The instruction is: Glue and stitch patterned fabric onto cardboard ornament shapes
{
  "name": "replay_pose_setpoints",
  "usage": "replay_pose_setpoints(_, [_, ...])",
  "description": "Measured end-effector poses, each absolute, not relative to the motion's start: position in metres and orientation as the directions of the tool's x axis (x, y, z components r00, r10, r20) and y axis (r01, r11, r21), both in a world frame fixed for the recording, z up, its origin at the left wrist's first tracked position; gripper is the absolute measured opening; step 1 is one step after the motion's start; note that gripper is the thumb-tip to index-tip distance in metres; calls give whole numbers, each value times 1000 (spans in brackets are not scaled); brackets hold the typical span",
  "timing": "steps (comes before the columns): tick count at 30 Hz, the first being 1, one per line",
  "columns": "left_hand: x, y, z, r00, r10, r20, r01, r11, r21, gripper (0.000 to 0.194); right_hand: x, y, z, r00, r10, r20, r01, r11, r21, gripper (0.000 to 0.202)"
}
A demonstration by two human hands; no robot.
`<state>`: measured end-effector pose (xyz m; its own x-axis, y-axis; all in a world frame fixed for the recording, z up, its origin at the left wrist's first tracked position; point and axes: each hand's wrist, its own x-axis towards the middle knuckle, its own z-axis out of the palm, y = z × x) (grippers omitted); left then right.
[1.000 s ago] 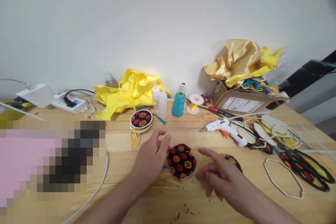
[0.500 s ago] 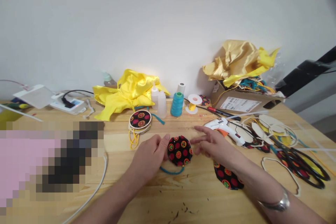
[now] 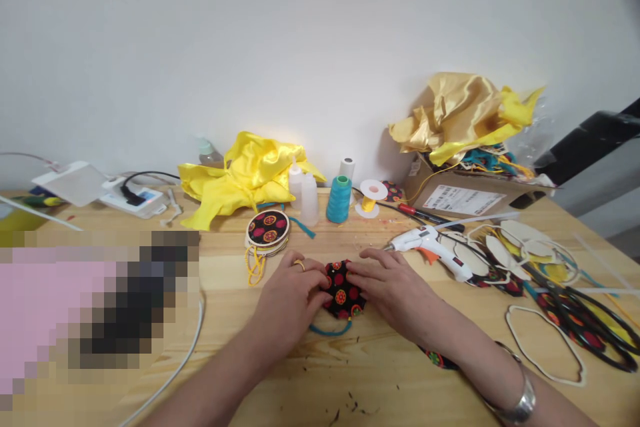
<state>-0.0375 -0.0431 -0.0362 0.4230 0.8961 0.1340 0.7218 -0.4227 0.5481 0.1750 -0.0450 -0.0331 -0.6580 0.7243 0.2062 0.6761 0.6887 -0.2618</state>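
Note:
A round piece covered in black floral cloth (image 3: pixel 341 297) lies on the wooden table between both hands. A teal cord loop (image 3: pixel 331 332) sticks out from its lower edge. On its left edge are the curled fingers of my left hand (image 3: pixel 295 290), which wears a ring and grips that side. From the right, my right hand (image 3: pixel 393 283) rests its fingertips on the upper right of the cloth, fingers spread. A second floral piece (image 3: pixel 439 356) shows partly beneath my right forearm.
A white glue gun (image 3: pixel 433 250) lies right of my right hand, near scissors (image 3: pixel 595 327) and wooden outlines (image 3: pixel 545 345). Behind stand a teal thread cone (image 3: pixel 339 200), squeeze bottles (image 3: pixel 309 200) and a box (image 3: pixel 465 193). Stacked round frames (image 3: pixel 268 230) sit at the left.
My right hand has moved left onto the floral piece. My left hand's fingers have curled over its left side, where the thumb was on top before.

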Motion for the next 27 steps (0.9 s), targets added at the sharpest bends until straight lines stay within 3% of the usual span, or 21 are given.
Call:
replay_pose_setpoints(12, [-39,-37,-35,417,909,16,690,-328,645,10,181,-44,-39,-650,735,196,687,677,-264,31])
replay_pose_setpoints(17, [-40,-35,-33,316,945,82,651,-279,706,19,182,-44,-44,-646,735,208,682,678,-276,31])
replay_pose_setpoints(22, [-39,-36,-34,339,935,107,688,-324,649,9,183,-43,-49,-658,723,212,672,691,-267,32])
replay_pose_setpoints(27, [-38,-37,-37,413,910,45,730,-360,581,12,183,-44,-47,-657,726,203,669,686,-285,33])
